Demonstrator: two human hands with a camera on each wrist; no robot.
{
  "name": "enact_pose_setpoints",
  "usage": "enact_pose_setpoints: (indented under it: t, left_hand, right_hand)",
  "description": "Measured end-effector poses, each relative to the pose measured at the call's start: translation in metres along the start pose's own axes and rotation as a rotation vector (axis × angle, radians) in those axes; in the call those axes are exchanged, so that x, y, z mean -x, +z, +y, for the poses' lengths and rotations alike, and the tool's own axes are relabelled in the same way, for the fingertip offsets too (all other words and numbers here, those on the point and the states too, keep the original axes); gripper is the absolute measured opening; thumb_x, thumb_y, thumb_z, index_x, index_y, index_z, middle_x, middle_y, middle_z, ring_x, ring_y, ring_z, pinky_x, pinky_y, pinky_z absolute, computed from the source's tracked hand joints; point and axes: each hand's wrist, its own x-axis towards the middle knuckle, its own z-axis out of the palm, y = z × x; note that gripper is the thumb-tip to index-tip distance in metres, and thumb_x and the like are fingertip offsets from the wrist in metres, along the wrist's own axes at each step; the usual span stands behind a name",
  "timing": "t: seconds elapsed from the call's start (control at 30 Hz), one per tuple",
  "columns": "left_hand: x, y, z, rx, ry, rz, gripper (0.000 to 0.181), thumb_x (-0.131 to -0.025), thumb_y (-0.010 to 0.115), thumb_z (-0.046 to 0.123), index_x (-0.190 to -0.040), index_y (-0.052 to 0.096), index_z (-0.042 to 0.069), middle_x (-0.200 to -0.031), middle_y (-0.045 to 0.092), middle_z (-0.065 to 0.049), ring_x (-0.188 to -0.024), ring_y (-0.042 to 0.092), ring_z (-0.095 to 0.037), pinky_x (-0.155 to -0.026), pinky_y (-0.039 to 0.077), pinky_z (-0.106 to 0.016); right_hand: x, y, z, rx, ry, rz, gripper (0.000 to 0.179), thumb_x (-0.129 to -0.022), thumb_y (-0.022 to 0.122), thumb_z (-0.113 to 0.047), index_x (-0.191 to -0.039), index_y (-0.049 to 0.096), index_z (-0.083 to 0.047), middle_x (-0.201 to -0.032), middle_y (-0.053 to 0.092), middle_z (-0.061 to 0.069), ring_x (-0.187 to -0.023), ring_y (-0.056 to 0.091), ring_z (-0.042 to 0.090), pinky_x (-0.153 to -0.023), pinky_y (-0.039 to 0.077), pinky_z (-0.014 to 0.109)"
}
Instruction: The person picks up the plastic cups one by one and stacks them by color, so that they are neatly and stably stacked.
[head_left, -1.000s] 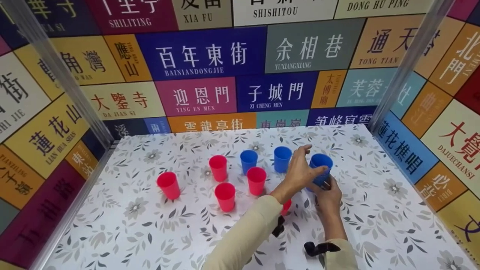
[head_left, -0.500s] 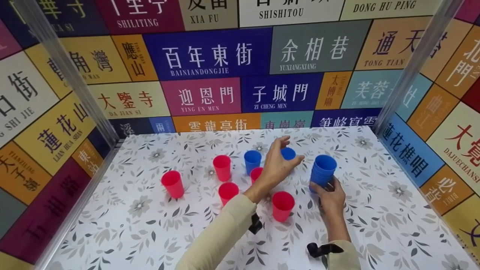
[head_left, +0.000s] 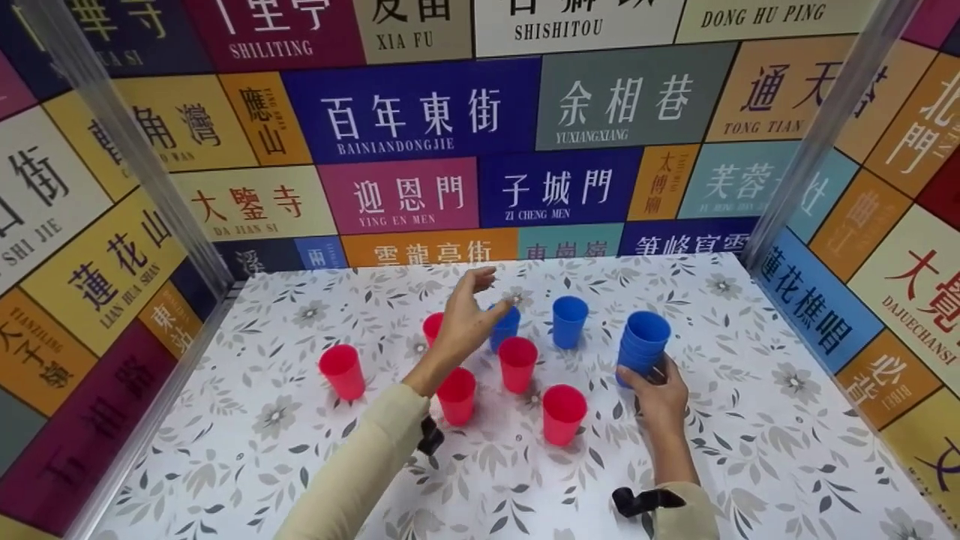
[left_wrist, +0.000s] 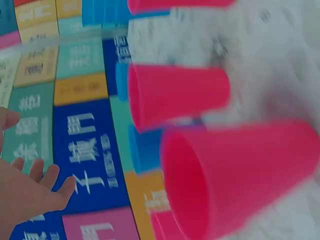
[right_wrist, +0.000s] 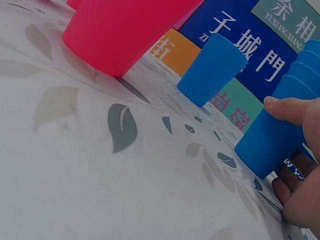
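Observation:
My right hand (head_left: 661, 394) grips a nested stack of blue cups (head_left: 643, 346) low down, on the right side of the table. In the right wrist view the thumb (right_wrist: 286, 107) lies across the stack's wall while other fingers curl behind its base. The left hand (head_left: 466, 315) is held over the cups at the middle with its fingers spread and nothing in it. It partly covers a single blue cup (head_left: 507, 330) and a red cup (head_left: 433, 327) in the head view. Another blue cup (head_left: 570, 322) stands upright between that one and the stack.
Several more red cups stand upright: one at the left (head_left: 342, 371), one nearer the front (head_left: 457, 397), one at the middle (head_left: 517, 365) and one at the front right (head_left: 564, 415). Walls with printed signs (head_left: 420, 112) enclose the flower-patterned table (head_left: 225, 442).
My left hand has left the stack and travelled left, past one blue cup to above the other. The right hand keeps its grip on the stack, which stays about where it was.

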Motion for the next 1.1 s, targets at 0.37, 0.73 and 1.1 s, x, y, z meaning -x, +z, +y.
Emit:
enact_pose_setpoints:
  t: [0.37,0.73,1.1]
  left_hand:
    - [0.003,-0.036,-0.052,0.111,-0.026,-0.057,0.054,-0.089,0.074,0.013,-0.139,0.053,0.005,-0.136,0.061,-0.017,-0.128,0.057,-0.034,-0.106,0.050,-0.047]
    - [-0.001,-0.029,-0.080,0.223,-0.056,-0.144,0.057,-0.090,0.070,0.007,-0.142,0.049,-0.001,-0.138,0.059,-0.023,-0.131,0.057,-0.037,-0.103,0.053,-0.044]
    - [-0.012,-0.020,-0.071,0.173,-0.126,-0.174,0.062,-0.092,0.071,0.013,-0.148,0.046,0.007,-0.146,0.053,-0.019,-0.139,0.049,-0.035,-0.108,0.049,-0.046]
  right_hand:
    - [-0.002,-0.001,-0.002,0.012,-0.006,0.001,0.092,-0.085,0.080,-0.031,-0.159,0.027,-0.013,-0.158,0.040,0.018,-0.146,0.040,0.036,-0.121,0.032,0.048]
    - [0.001,0.000,0.002,0.030,0.002,0.002,0.092,-0.085,0.079,-0.034,-0.159,0.027,-0.013,-0.158,0.040,0.018,-0.147,0.038,0.037,-0.124,0.026,0.051]
    - [0.001,0.000,0.000,0.028,-0.017,0.001,0.090,-0.086,0.079,-0.032,-0.158,0.029,-0.012,-0.157,0.042,0.019,-0.146,0.040,0.037,-0.123,0.028,0.049]
